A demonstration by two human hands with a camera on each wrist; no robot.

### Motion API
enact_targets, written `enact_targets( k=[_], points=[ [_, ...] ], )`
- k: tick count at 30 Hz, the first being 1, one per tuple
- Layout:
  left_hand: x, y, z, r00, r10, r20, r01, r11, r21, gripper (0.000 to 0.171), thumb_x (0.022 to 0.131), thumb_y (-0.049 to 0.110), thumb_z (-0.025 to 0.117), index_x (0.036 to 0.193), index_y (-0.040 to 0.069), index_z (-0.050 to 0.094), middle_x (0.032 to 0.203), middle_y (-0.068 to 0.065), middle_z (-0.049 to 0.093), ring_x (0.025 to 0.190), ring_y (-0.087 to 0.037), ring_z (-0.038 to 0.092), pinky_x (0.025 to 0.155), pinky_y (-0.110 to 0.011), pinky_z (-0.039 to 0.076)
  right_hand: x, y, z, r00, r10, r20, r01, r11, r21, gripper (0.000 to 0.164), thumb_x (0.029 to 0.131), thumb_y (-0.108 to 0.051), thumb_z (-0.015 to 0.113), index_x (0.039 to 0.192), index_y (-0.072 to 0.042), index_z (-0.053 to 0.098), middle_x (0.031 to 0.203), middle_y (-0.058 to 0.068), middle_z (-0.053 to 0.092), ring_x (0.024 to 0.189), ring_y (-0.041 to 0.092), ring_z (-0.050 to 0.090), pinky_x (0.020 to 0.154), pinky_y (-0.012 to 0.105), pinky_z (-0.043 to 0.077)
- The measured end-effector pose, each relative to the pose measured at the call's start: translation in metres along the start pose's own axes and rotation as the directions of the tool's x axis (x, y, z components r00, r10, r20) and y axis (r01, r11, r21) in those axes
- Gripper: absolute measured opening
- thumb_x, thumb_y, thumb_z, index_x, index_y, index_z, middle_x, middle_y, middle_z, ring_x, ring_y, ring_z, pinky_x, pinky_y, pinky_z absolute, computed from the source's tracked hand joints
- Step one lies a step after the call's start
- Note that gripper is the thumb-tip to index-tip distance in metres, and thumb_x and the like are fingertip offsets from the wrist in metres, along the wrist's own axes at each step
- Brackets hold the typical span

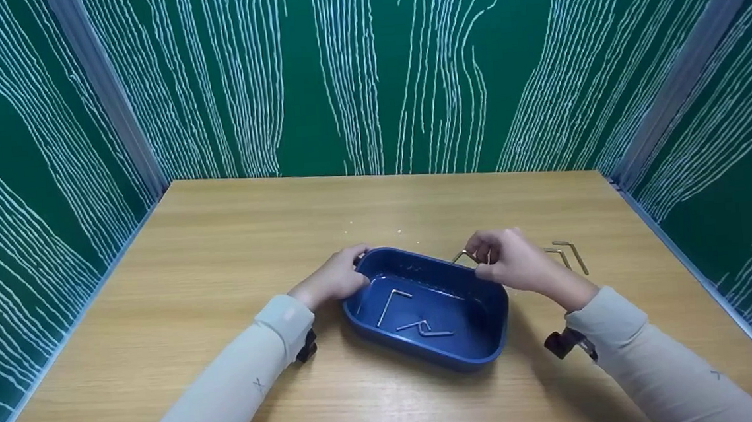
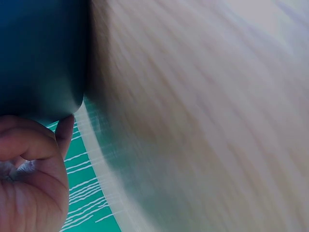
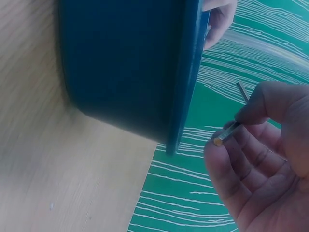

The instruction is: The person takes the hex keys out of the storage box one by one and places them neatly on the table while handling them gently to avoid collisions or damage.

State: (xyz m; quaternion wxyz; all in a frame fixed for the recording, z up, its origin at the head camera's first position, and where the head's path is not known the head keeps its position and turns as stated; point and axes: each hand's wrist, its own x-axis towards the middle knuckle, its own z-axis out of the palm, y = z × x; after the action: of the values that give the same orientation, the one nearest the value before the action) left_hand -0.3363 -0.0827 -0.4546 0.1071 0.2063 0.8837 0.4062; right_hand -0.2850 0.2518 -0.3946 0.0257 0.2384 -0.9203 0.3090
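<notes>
A blue plastic basin (image 1: 425, 352) stands on the table, its far side beside my right hand. My left hand (image 1: 335, 277) grips its left end, thumb over the rim; in the left wrist view that hand (image 2: 31, 169) has curled fingers against the outside wall. Above the far right rim my right hand (image 1: 515, 261) pinches an L-shaped hex key (image 3: 229, 133) between thumb and fingers, one end pointing at the camera in the right wrist view. Inside the basin lie one larger hex key (image 1: 386, 308) and a few smaller, overlapping hex keys (image 1: 436, 333).
Right of the basin, behind my right wrist, two more hex keys (image 1: 574, 257) lie on the wooden table (image 1: 271, 225). Small pale specks (image 1: 399, 231) dot the tabletop beyond the basin. Green, white-lined walls (image 1: 399, 70) enclose the table at the back and sides.
</notes>
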Motion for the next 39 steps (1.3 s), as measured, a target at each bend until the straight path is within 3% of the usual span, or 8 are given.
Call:
enact_targets(
  k=[17, 25, 39],
  points=[
    [-0.001, 0.0, 0.0, 1.0, 0.001, 0.005, -0.001, 1.0, -0.008, 0.058, 0.087, -0.002, 0.064, 0.144, 0.007, 0.061, 0.138, -0.02, 0.069, 0.126, -0.034, 0.065, 0.11, -0.053, 0.055, -0.004, 0.011, -0.008, 0.997, 0.011, -0.071, -0.012, 1.0, -0.008, 0.02, 0.084, 0.008, 0.073, 0.103, 0.002, 0.075, 0.081, 0.007, 0.071, 0.069, 0.015, 0.058, 0.061, 0.023, 0.049],
    [0.0, 0.0, 0.0, 1.0, -0.023, 0.011, 0.023, 1.0, 0.003, 0.062, 0.088, -0.002, 0.062, 0.149, 0.006, 0.058, 0.143, -0.022, 0.067, 0.128, -0.035, 0.065, 0.11, -0.054, 0.056, -0.005, 0.016, -0.013, 0.993, 0.072, -0.089, -0.076, 0.996, -0.039, 0.021, 0.085, 0.004, 0.074, 0.105, -0.001, 0.075, 0.082, 0.006, 0.072, 0.068, 0.016, 0.058, 0.057, 0.024, 0.046],
    [-0.001, 0.003, -0.001, 0.999, -0.034, 0.017, 0.034, 0.999, 0.011, 0.062, 0.09, -0.001, 0.062, 0.152, 0.006, 0.056, 0.146, -0.022, 0.065, 0.133, -0.037, 0.063, 0.113, -0.054, 0.054, -0.006, 0.029, -0.023, 0.984, 0.157, -0.083, -0.155, 0.987, 0.028, 0.021, 0.089, 0.005, 0.07, 0.11, 0.003, 0.072, 0.085, 0.011, 0.071, 0.063, 0.016, 0.061, 0.054, 0.023, 0.052]
  ],
)
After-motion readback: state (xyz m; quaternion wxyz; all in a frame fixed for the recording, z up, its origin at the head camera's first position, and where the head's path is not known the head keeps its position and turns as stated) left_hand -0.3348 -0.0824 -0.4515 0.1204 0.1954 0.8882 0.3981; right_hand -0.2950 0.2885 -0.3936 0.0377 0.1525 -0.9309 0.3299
